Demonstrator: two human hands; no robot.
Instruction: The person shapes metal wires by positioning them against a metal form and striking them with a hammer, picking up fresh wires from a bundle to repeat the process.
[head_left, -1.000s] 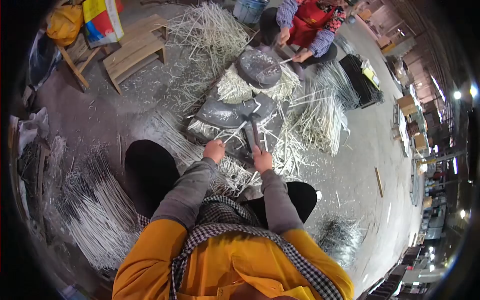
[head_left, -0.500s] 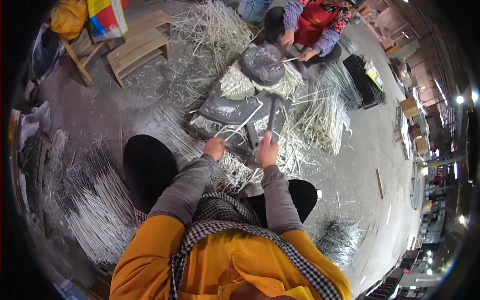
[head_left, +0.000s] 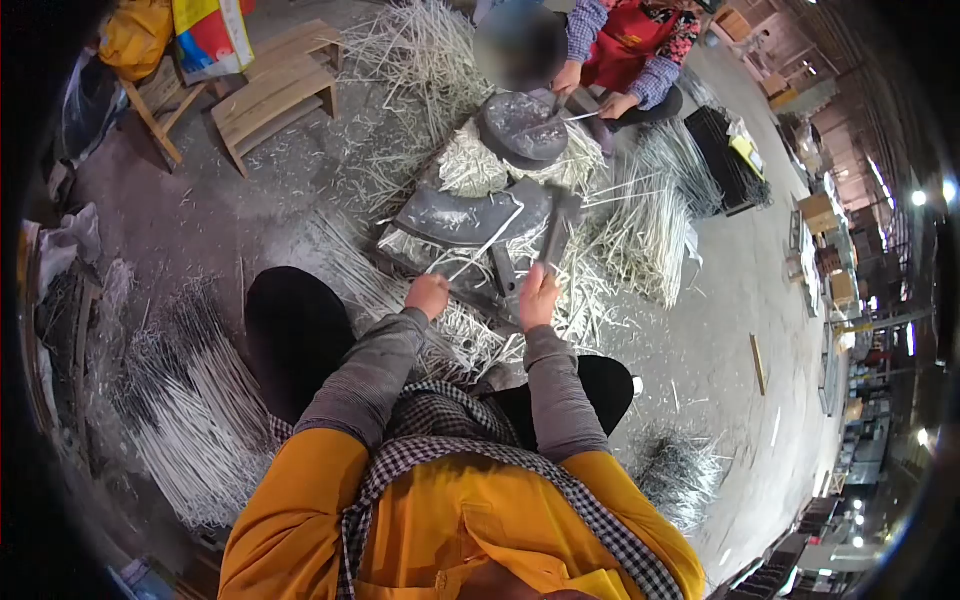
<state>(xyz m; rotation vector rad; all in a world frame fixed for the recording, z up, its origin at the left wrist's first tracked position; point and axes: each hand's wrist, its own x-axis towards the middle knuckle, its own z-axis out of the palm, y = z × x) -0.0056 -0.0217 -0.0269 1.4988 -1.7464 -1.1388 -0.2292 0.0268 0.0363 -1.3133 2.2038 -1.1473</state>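
My left hand is closed around one end of a thin pale metal rod. The rod slants up and away, its far end bent near a dark curved metal block. In my right hand is the handle of a hammer, whose head is blurred beside the block's right end. A dark upright bar stands between my two hands. Pale rods and scraps lie around and under the block.
Opposite me a co-worker in a red apron holds a rod over a round dark block. Bundles of rods lie at left, right and lower right. A wooden bench and a black crate stand farther off.
The hammer head has shifted slightly to the right and is blurred. My left hand and the rod have hardly moved. The co-worker has leaned in over the round block.
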